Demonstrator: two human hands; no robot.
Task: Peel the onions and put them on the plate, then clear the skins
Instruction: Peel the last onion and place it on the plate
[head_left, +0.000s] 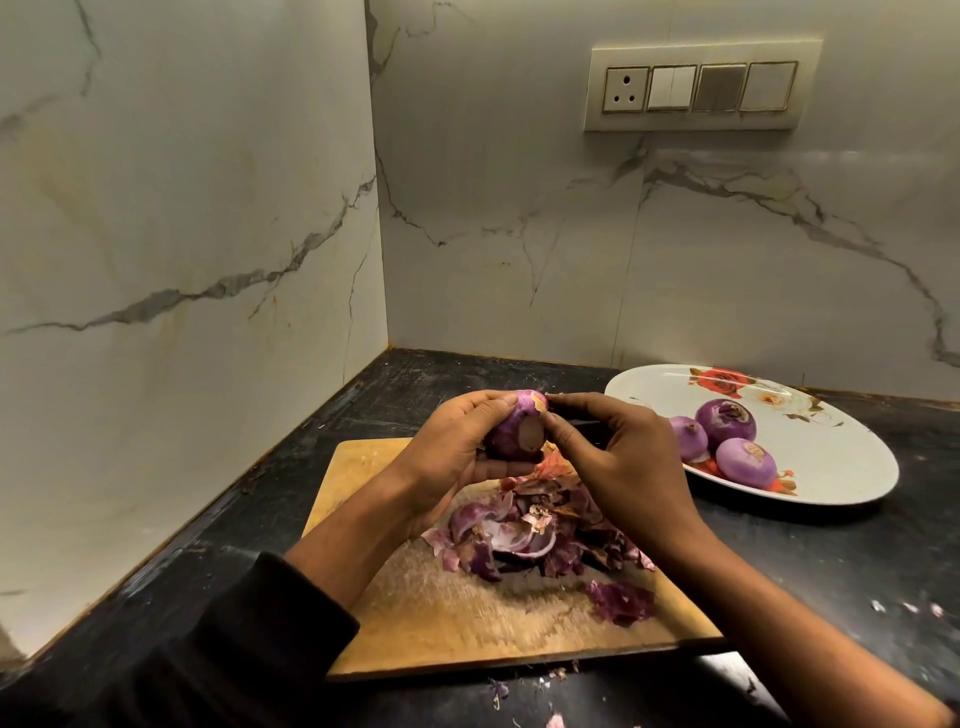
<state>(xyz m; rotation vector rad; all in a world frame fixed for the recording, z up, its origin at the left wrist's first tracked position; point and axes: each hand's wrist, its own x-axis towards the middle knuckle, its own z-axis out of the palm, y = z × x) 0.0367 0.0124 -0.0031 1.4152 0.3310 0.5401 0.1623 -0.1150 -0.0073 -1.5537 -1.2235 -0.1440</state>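
Left hand (457, 447) cups an onion (511, 428) above the skins (540, 535); right hand (618, 457) apparently pinches its peel

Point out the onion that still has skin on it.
The onion gripped in the left hand, above the board; a papery flap clings at its top. The three on the plate are bare.

Two bare hands and forearms show, both reaching in from the near edge. The left hand (457, 441) has no ring or watch; its arm wears a dark sleeve (249, 634), bunched in thick folds below the elbow. The right hand (623, 462) is equally unadorned, its forearm uncovered down to the frame's corner.
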